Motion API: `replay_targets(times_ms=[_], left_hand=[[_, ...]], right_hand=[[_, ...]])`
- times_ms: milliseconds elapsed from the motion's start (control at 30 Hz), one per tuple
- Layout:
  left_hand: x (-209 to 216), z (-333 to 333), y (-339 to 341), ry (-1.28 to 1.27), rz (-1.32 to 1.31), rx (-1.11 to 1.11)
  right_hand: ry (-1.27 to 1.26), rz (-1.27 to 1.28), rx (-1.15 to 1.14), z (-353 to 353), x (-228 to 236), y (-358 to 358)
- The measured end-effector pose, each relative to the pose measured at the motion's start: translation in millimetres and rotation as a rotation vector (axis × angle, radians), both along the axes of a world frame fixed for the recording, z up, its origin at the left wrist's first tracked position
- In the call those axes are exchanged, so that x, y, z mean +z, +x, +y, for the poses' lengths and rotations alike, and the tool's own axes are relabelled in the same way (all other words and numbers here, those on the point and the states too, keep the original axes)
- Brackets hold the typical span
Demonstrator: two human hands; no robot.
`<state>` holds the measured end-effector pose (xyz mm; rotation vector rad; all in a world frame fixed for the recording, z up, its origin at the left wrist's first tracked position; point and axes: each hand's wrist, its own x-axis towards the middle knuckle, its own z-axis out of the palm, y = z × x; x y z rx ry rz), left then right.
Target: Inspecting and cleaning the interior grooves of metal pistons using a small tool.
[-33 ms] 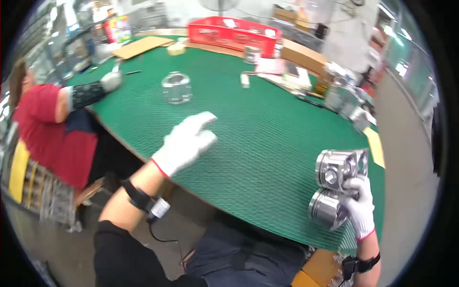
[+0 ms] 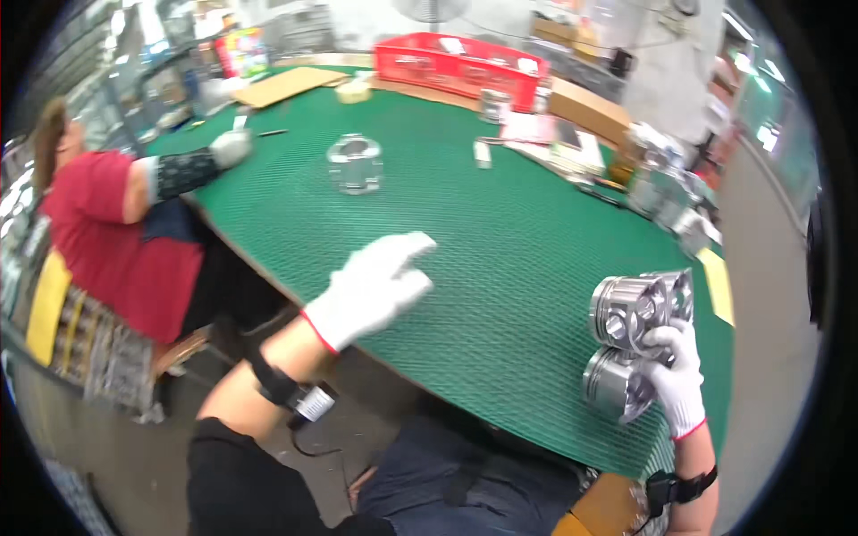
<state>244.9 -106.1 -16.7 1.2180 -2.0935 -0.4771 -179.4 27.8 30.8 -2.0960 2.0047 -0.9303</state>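
Your left hand (image 2: 369, 290) has drawn slightly back from the lone piston (image 2: 355, 166), spread open; well right of it, your right hand (image 2: 677, 371) clamps clustered pistons (image 2: 626, 310), probably heavy and slick: grip around their sides

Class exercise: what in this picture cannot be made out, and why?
All in the head view:
The fan: top cut off by the upper edge.
The red crate: bottom hidden by its front wall.
The rear piston: left side hidden by the upper front piston.
The light object near the co-worker's hand: too small and blurred.
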Motion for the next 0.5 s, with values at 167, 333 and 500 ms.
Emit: replay_targets(times_ms=[167,333,500], left_hand=[[-48,46,4,-0.267,-0.232,-0.17],[-65,45,-4,-0.371,-0.209,-0.096],[-67,42,-4,-0.361,-0.224,-0.13]], right_hand=[[0.303,0.063,0.277,-92,-6,28],[0.348,0.14,0.336,-102,-10,33],[0.341,0.195,0.323,-95,-16,34]])
